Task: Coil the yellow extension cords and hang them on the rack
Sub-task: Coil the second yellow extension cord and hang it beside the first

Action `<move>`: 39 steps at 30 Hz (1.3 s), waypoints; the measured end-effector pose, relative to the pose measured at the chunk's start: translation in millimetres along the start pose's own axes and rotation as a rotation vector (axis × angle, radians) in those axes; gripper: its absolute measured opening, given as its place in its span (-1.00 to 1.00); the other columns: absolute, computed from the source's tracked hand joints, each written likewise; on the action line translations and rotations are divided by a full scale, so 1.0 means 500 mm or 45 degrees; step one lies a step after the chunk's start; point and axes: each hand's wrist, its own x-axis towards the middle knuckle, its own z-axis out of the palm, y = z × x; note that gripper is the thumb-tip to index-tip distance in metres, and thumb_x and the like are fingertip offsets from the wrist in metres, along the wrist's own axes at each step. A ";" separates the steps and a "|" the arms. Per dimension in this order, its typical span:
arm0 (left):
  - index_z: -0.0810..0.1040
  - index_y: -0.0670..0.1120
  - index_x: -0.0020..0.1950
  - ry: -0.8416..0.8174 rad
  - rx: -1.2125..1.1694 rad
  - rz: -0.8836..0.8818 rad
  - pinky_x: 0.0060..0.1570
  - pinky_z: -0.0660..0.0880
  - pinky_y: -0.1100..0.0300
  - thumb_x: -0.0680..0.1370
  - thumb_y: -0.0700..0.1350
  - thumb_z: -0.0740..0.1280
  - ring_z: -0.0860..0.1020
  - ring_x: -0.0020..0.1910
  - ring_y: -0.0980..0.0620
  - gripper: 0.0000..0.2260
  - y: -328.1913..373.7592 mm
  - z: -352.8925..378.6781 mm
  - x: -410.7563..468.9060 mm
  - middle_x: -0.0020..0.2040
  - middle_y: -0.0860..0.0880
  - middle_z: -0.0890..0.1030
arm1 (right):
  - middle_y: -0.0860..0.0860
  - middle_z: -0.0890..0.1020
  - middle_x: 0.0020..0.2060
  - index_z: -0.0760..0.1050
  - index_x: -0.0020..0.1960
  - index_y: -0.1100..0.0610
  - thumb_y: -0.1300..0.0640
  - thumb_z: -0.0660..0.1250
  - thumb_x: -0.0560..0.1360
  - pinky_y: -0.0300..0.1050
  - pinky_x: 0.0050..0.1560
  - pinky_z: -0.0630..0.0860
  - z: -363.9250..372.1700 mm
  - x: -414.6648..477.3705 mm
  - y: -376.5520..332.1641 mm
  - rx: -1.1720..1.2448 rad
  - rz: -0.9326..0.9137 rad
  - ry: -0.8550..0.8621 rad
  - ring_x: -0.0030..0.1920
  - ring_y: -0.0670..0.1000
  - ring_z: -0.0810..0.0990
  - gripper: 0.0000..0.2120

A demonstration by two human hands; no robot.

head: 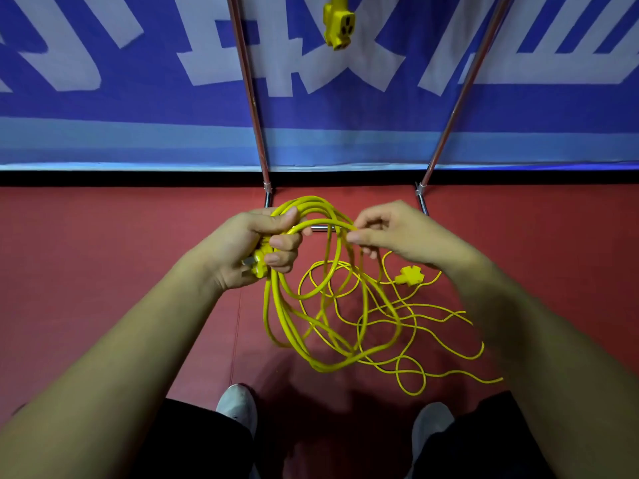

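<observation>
Above floor (103, 271), left hand (256, 245) gripping cord (325, 368) — half-coiled

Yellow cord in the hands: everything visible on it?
The cord is bright yellow, smooth, rubbery-looking, gathered into several long loops hanging over the red floor. The left hand grips the loop tops together with a yellow plug, prongs showing. The right hand pinches one strand at the top. Lower loops overlap a loose yellow tangle below.
</observation>
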 end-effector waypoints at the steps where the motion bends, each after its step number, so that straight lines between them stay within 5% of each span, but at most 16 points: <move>1: 0.54 -0.21 -0.14 -0.011 -0.039 -0.004 -0.53 0.30 0.28 0.54 -0.08 0.24 0.28 -0.61 0.13 -0.79 0.003 -0.003 -0.001 -0.50 0.04 0.33 | -0.07 0.57 -0.44 0.57 -0.18 0.24 0.18 0.40 0.49 -0.35 -0.33 0.41 -0.013 -0.005 0.016 -0.103 0.053 -0.055 -0.41 -0.14 0.49 -0.87; 4: 0.52 -0.19 -0.14 -0.067 -0.088 -0.008 -0.52 0.35 0.28 0.44 -0.05 0.40 0.32 -0.61 0.12 -0.79 0.011 -0.016 -0.006 -0.50 0.05 0.34 | -0.18 0.53 -0.51 0.52 -0.26 0.10 0.18 0.38 0.52 -0.43 -0.35 0.30 -0.042 -0.021 0.066 -0.334 0.246 -0.201 -0.47 -0.25 0.41 -0.82; 6: 0.53 -0.18 -0.17 -0.082 -0.007 -0.002 -0.50 0.39 0.26 0.38 -0.02 0.46 0.38 -0.59 0.07 -0.75 0.019 -0.023 -0.013 -0.51 0.02 0.37 | -0.09 0.61 -0.43 0.52 -0.18 0.11 0.23 0.38 0.51 -0.28 -0.22 0.43 -0.046 -0.024 0.087 -0.176 0.296 -0.093 -0.40 -0.16 0.52 -0.89; 8: 0.57 -0.18 -0.20 -0.071 0.113 0.001 -0.45 0.49 0.20 0.31 0.01 0.53 0.52 -0.52 -0.06 -0.70 0.023 -0.028 -0.020 -0.50 -0.06 0.46 | 0.03 0.60 -0.41 0.49 -0.13 0.12 0.27 0.38 0.50 -0.14 -0.29 0.45 -0.047 -0.018 0.082 0.038 0.248 0.101 -0.41 0.01 0.51 -0.91; 11: 0.63 -0.19 -0.18 -0.018 0.186 -0.017 -0.39 0.60 0.12 0.23 0.00 0.58 0.67 -0.33 -0.21 -0.66 0.022 -0.033 -0.027 -0.31 -0.26 0.65 | 0.00 0.54 -0.49 0.54 -0.13 0.09 0.29 0.39 0.48 -0.24 -0.43 0.31 -0.042 -0.007 0.035 0.166 0.137 0.301 -0.47 -0.06 0.40 -0.88; 16: 0.64 -0.19 -0.12 0.006 0.178 -0.073 -0.31 0.64 0.09 0.23 -0.01 0.59 0.69 -0.22 -0.23 -0.65 0.015 -0.032 -0.024 -0.11 -0.35 0.66 | 0.09 0.59 -0.44 0.66 -0.20 0.05 0.21 0.51 0.39 -0.24 -0.35 0.38 -0.009 -0.015 -0.044 -0.120 -0.027 0.180 -0.40 -0.08 0.48 -0.92; 21: 0.61 -0.17 -0.18 -0.088 0.217 -0.056 -0.50 0.44 0.25 0.38 -0.05 0.45 0.49 -0.55 -0.01 -0.81 0.006 -0.010 -0.022 -0.43 -0.10 0.50 | 0.15 0.58 -0.40 0.63 -0.16 0.19 0.20 0.49 0.41 -0.19 -0.32 0.36 0.070 -0.002 -0.099 -0.179 -0.192 0.107 -0.37 -0.13 0.44 -0.93; 25: 0.58 -0.21 -0.13 -0.068 0.070 -0.011 -0.54 0.30 0.31 0.39 -0.07 0.45 0.29 -0.60 0.11 -0.78 0.025 -0.029 -0.029 -0.47 0.00 0.34 | -0.08 0.46 -0.47 0.56 -0.24 0.12 0.11 0.45 0.46 -0.29 -0.39 0.26 0.008 -0.009 -0.041 -0.434 -0.059 -0.038 -0.45 -0.20 0.35 -0.85; 27: 0.59 -0.21 -0.14 -0.057 0.045 0.016 -0.54 0.31 0.31 0.37 -0.06 0.47 0.30 -0.61 0.11 -0.77 0.032 -0.037 -0.034 -0.48 0.00 0.34 | -0.07 0.48 -0.44 0.54 -0.25 0.14 0.11 0.42 0.49 -0.29 -0.38 0.26 -0.033 -0.023 0.014 -0.531 0.114 -0.135 -0.47 -0.21 0.37 -0.83; 30: 0.59 -0.20 -0.16 -0.058 0.106 -0.002 -0.51 0.41 0.24 0.31 -0.02 0.54 0.41 -0.57 0.02 -0.70 0.031 -0.041 -0.034 -0.48 -0.05 0.41 | 0.11 0.61 -0.35 0.62 -0.13 0.19 0.18 0.37 0.53 -0.33 -0.31 0.42 -0.048 -0.029 0.062 -0.215 0.239 -0.030 -0.40 -0.15 0.55 -0.90; 32: 0.58 -0.20 -0.16 -0.043 0.186 -0.055 -0.44 0.50 0.18 0.22 0.03 0.59 0.53 -0.50 -0.07 -0.61 0.025 -0.031 -0.033 -0.44 -0.12 0.52 | 0.07 0.54 -0.39 0.65 -0.05 0.17 0.17 0.35 0.54 -0.24 -0.34 0.44 -0.041 -0.019 0.058 -0.095 0.200 0.076 -0.42 -0.03 0.51 -0.88; 36: 0.55 -0.13 -0.13 0.219 0.491 -0.111 -0.38 0.51 0.18 -0.07 0.23 0.61 0.60 -0.43 0.02 -0.32 0.012 -0.015 -0.029 -0.39 -0.02 0.62 | -0.06 0.44 -0.48 0.69 -0.03 0.11 0.09 0.37 0.52 -0.17 -0.37 0.29 -0.023 -0.005 0.027 -0.254 -0.005 0.201 -0.43 -0.10 0.34 -0.85; 39: 0.52 -0.18 -0.07 0.237 0.454 -0.102 -0.39 0.50 0.19 0.27 0.08 0.51 0.60 -0.44 0.03 -0.58 0.006 -0.018 -0.025 -0.40 -0.02 0.61 | -0.12 0.50 -0.50 0.69 -0.01 0.06 0.12 0.37 0.53 -0.22 -0.37 0.29 -0.027 -0.008 0.007 -0.258 -0.057 0.272 -0.44 -0.16 0.36 -0.87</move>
